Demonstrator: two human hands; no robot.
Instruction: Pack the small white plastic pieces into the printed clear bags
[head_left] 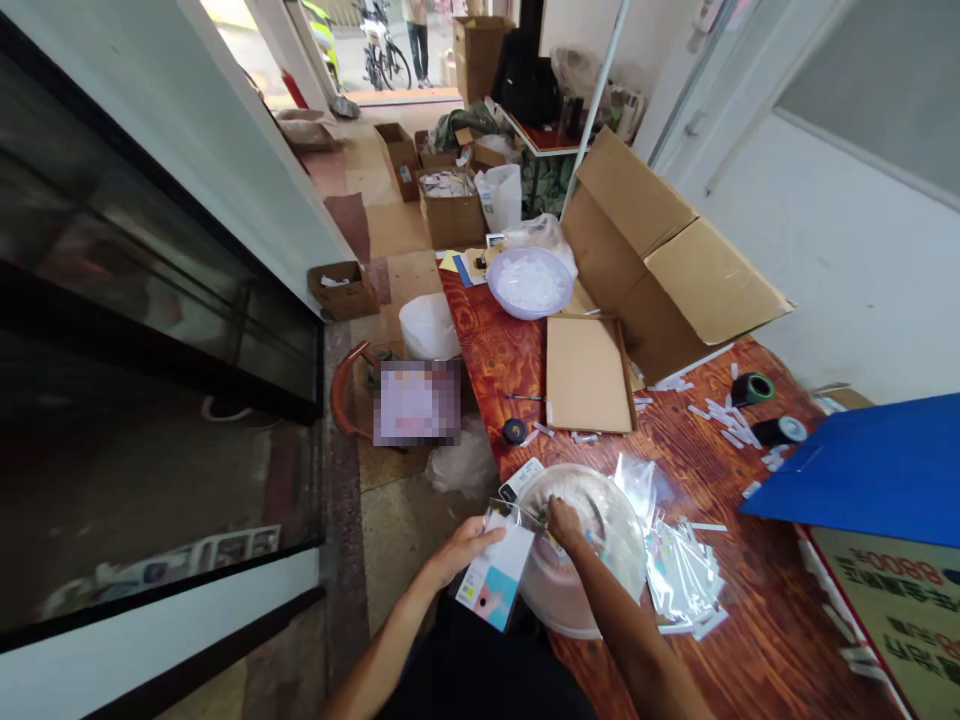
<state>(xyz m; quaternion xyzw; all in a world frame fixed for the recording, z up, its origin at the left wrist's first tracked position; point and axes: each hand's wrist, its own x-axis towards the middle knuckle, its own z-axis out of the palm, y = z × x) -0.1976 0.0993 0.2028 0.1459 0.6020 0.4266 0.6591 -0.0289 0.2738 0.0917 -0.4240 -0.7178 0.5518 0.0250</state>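
Observation:
My left hand [466,548] grips the edge of a clear plastic sleeve holding a white card with blue and pink print [496,572]. My right hand [564,522] pinches the top of the same sleeve, fingers closed at its opening. Both hands hover just in front of a clear plastic bowl [592,560] at the near edge of the red wooden table [750,600]. A pile of clear sleeves and cards [682,575] lies right of the bowl.
A flat cardboard piece [586,375] and a big open carton [660,260] lie further back, beside a lilac bowl of white bits [529,282]. Tape rolls [752,388], small white pieces [727,418] and a blue board [870,470] sit at the right. Boxes [450,205] crowd the floor.

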